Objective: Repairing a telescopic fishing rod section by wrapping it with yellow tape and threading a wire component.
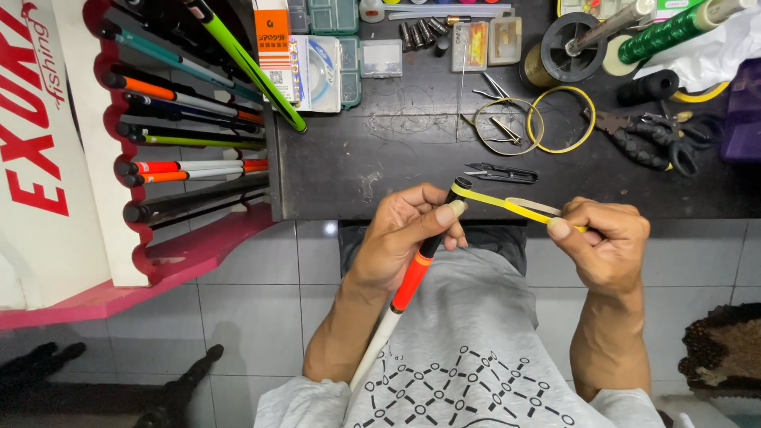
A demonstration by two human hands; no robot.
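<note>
Above the lap, a fishing rod was gripped by the closed left hand, while a yellow strip was pinched by the right hand.

L hand is gripping a rod w/ black, orange and white sections, thumb pressing near its black tip. R hand is pinching a yellow strip that is running from the rod tip to its fingers. Both are hovering at the edge of a dark workbench. Small black snips are lying just beyond, a rod rack is standing at left.
</note>
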